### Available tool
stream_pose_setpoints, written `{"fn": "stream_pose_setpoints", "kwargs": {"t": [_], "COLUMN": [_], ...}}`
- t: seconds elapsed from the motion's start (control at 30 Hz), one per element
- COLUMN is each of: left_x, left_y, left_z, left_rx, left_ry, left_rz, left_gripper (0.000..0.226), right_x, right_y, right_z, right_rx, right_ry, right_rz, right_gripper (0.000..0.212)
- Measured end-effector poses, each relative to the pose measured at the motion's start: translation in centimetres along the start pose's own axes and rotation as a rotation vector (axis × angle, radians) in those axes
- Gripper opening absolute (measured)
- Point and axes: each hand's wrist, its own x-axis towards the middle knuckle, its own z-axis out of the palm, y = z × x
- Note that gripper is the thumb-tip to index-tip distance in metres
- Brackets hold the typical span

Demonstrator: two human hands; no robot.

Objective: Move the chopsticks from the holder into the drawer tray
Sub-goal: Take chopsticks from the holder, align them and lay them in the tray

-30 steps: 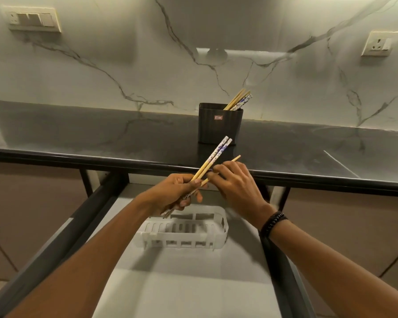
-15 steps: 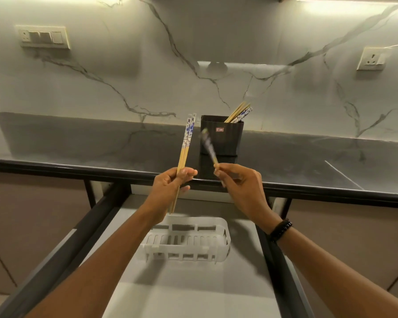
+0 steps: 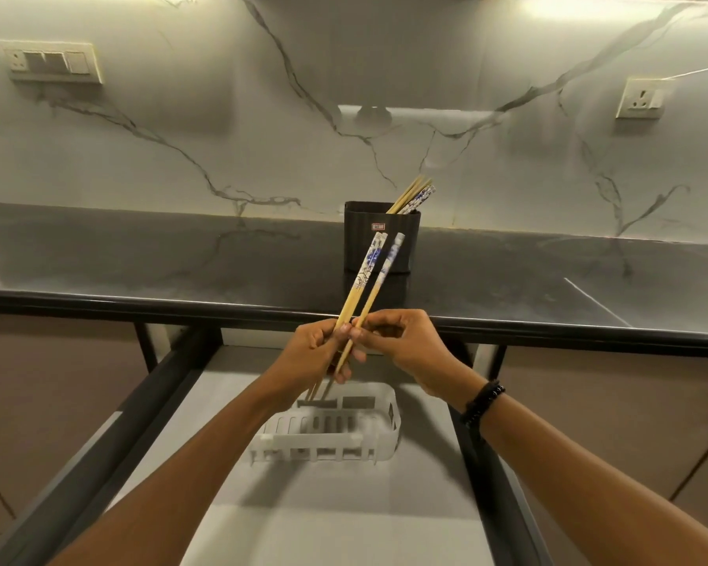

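Above the open drawer (image 3: 336,524), just in front of the counter edge, the left hand (image 3: 311,357) is closed around the lower part of two chopsticks (image 3: 368,279), whose wooden shafts slant up and to the right and end in white tops with a blue pattern; the two tops stand slightly apart, in front of the dark holder. The right hand (image 3: 409,349) meets the left at the shafts, its thumb and forefinger pinched on the right-hand stick just above the left hand's fingers. The thin lower ends of the pair poke out below the left hand and point down toward the far left end of the white slotted tray (image 3: 344,433), though whether they touch it cannot be told. That tray lies across the pale drawer floor, directly under both hands, with nothing visible inside it. A dark beaded bracelet (image 3: 481,402) sits on the right wrist. Beyond the hands, the dark holder (image 3: 381,243) stands on the black countertop (image 3: 140,259) near the wall, and more chopsticks (image 3: 413,196) lean out of its right side, some plain wood and some with the same blue-and-white tops. Behind it rises a white marble backsplash (image 3: 221,136) with grey veins, carrying a switch plate (image 3: 50,61) at the left and a socket (image 3: 642,98) at the right.
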Motion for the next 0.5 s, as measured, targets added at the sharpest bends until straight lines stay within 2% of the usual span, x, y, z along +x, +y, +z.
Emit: {"fn": "stream_pose_setpoints", "kwargs": {"t": [0.1, 0.2, 0.27, 0.4, 0.5], "left_x": [-0.2, -0.2, -0.1, -0.2, -0.2], "left_y": [-0.6, -0.8, -0.8, -0.5, -0.5], "left_z": [-0.1, -0.2, -0.1, 0.1, -0.2], "left_rx": [0.037, 0.057, 0.058, 0.025, 0.039], "left_ry": [-0.050, -0.111, -0.154, -0.246, -0.266], "left_rz": [0.001, -0.053, -0.087, -0.151, -0.207], "left_gripper": [0.026, 0.029, 0.030, 0.032, 0.036], "right_x": [0.2, 0.5, 0.3, 0.1, 0.3], "right_y": [-0.4, -1.0, -1.0, -0.6, -0.8], "right_z": [-0.6, -1.6, -1.9, -1.2, -1.3], "right_rx": [0.158, 0.359, 0.393, 0.348, 0.348], "right_ry": [0.045, 0.148, 0.116, -0.047, -0.038], "right_rz": [0.035, 0.075, 0.080, 0.116, 0.119], "right_gripper": [0.033, 0.025, 0.021, 0.024, 0.024]}}
